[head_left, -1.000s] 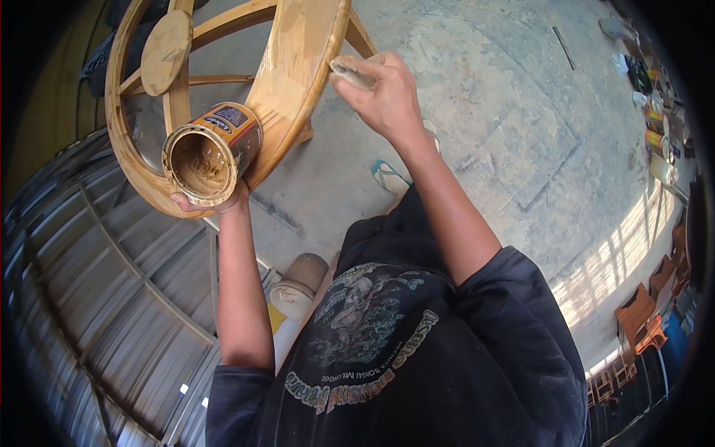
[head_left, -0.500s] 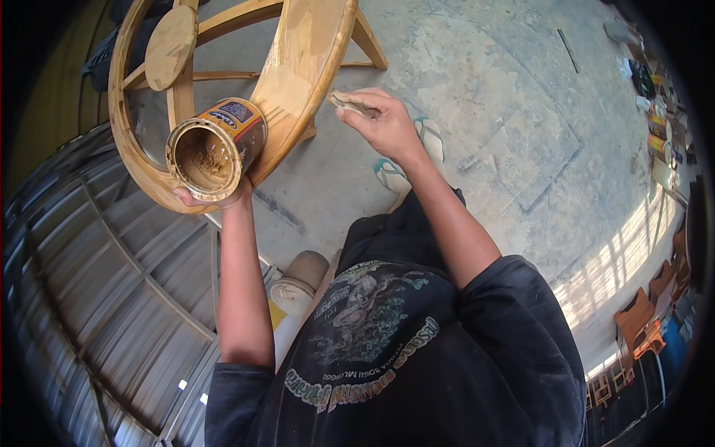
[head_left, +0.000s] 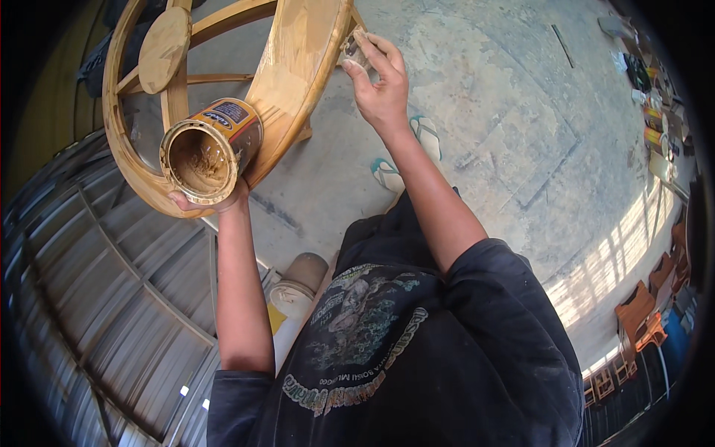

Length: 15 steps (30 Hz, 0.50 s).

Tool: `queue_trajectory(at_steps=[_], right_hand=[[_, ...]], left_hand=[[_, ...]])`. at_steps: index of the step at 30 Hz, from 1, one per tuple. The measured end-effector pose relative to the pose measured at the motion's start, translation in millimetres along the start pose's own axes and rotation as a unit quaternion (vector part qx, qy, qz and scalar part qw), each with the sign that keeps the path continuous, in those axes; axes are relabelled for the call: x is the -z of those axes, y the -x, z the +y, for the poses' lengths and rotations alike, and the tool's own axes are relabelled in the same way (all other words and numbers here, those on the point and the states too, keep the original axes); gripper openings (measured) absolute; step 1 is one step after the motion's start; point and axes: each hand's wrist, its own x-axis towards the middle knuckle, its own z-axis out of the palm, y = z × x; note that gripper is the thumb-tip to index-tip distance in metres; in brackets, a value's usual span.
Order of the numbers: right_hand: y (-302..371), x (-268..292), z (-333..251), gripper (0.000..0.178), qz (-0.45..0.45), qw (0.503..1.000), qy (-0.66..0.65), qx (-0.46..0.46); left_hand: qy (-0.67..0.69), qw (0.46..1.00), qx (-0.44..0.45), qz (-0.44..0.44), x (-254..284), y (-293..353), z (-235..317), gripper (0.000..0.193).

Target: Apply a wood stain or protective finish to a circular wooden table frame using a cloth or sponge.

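My left hand (head_left: 232,201) grips an open tin can (head_left: 243,135) from below, its mouth tilted toward me. Brown paste (head_left: 201,162) coats the inside of the can. Between the thumb and fingers of my right hand (head_left: 383,86) is a small smeared scraper-like piece (head_left: 354,51), partly hidden by the fingers. That piece is close to the outer edge of a round wooden frame (head_left: 298,67); I cannot tell whether it touches. The frame has a wide curved rim, spokes and a round disc (head_left: 164,51) at its hub. Pale filler-like patches show on the rim.
Below the frame stands a brown bucket with a pale lid (head_left: 293,296). My feet, in sandals (head_left: 387,176), are on the worn concrete floor (head_left: 491,97). Corrugated metal sheeting (head_left: 112,298) lies along the left. Cans and a white container (head_left: 661,165) line the far right, with wooden pieces (head_left: 635,309) below.
My right hand has moved up along the rim, turning so the piece points upward. The can and the frame have shifted slightly left in view; my left hand keeps its hold.
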Motion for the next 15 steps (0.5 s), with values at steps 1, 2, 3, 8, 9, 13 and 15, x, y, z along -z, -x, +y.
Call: queue_trajectory(at_steps=[1,2,3,8,9,13,15], right_hand=[[0.4,-2.0,4.5,0.037,-0.017,1.0,-0.002,0.001],[2.1,-2.4,8.6,0.036,-0.034,0.999,-0.004,0.003],[4.8,0.2,11.8,0.036,-0.034,0.999,-0.004,0.003],[-3.0,13.2,0.3,0.034,-0.079,0.934,-0.16,-0.309],[-15.0,15.8,-7.2,0.034,-0.077,0.935,-0.16,-0.308],[-38.5,25.8,-33.6,0.035,-0.112,0.917,-0.188,-0.332],[-33.7,28.8,-46.4,0.035,-0.123,0.93,-0.159,-0.309]], left_hand=[[0.001,1.0,0.001,-0.001,-0.3,0.0,-1.7,0.101],[0.008,1.0,0.001,-0.008,-0.8,-0.3,-3.4,0.101],[0.015,1.0,0.001,-0.012,1.6,-1.2,-4.9,0.101],[0.014,1.0,-0.002,-0.005,16.2,-3.0,-10.0,0.101],[0.016,1.0,0.002,0.005,13.3,-2.8,-8.2,0.1],[0.014,1.0,0.004,0.009,1.9,0.5,-0.8,0.099],[0.015,1.0,-0.012,-0.009,-3.6,-0.9,3.5,0.098]])
